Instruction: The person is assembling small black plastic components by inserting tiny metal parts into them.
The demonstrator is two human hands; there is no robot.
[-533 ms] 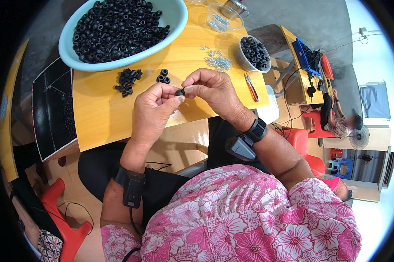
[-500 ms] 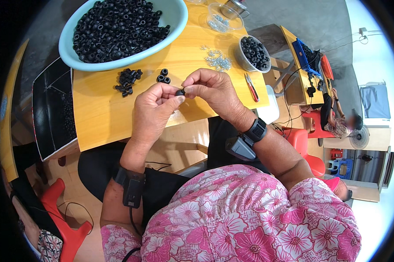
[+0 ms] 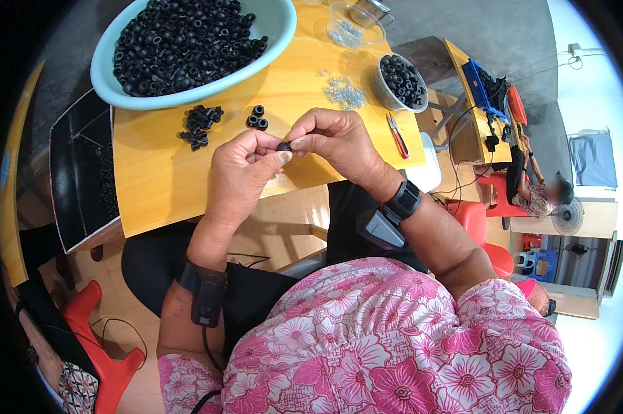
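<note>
A small round black cap [image 3: 283,146], rubber-like, is held just above the table's near edge. My left hand [image 3: 244,169] pinches it between thumb and fingertips from the left. My right hand [image 3: 340,143] closes thumb and forefinger on its right side; whether a tiny part is also in that pinch is hidden. Just beyond my hands, a few black caps [image 3: 257,118] with open centres stand together. Farther left lies a loose pile of black pieces [image 3: 201,126]. Small clear or silvery bits [image 3: 344,93] are scattered beyond my right hand.
A light-blue basin [image 3: 284,41] heaped with black caps fills the far left of the yellow table [image 3: 159,186]. At right are a clear tub [image 3: 380,93] of caps, red-handled snips [image 3: 399,138] and a round clear container [image 3: 373,31]. Other people sit at both sides.
Both hands keep the black cap in nearly the same place, with only slight shifts of the fingers. The whole view has moved a little.
</note>
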